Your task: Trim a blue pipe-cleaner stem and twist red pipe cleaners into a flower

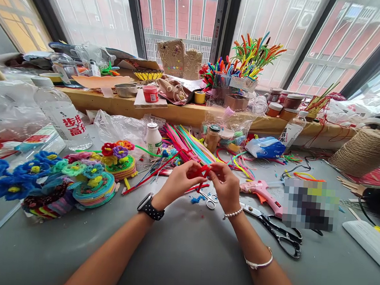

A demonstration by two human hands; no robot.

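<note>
Here at the centre, the left hand and the right hand meet, thumbs and forefingers pinching a small red fuzzy piece between them, held up just above the table. Right below the grip, small scissors lie with blue fuzzy scraps beside them. Swing to the right of the grip: a pink glue gun, and nearer the body, big scissors with dark handles. Just beyond the fingers, a bundle of coloured fuzzy stems fans out, a white bottle to its left, a glass jar to its right. Out left of the grip, a round striped base carries fuzzy flowers, and blue flowers crowd further over. Well off to the right, a big spool of twine leans. Farther ahead, a ledge runs across, a red tub on it, and bright stems spray up in front of the windows.
</note>
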